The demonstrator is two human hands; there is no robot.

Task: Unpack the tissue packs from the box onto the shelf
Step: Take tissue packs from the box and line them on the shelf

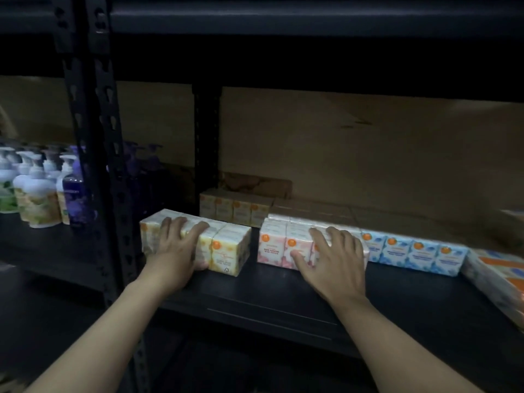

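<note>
Hands working the shelf (269, 290): left hand (175, 251) wrapped over yellow tissue pack (229, 248), right hand (333, 258) spread flat on pink tissue pack (272, 246). Likely light, squashy, slick-wrapped; best gripped across the sides.

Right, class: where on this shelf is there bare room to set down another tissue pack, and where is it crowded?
Bare room: the front strip of the shelf before the packs, and the narrow gap between the yellow packs and pink packs. Crowded: pink runs straight into the blue packs, with more packs at the right end.
</note>
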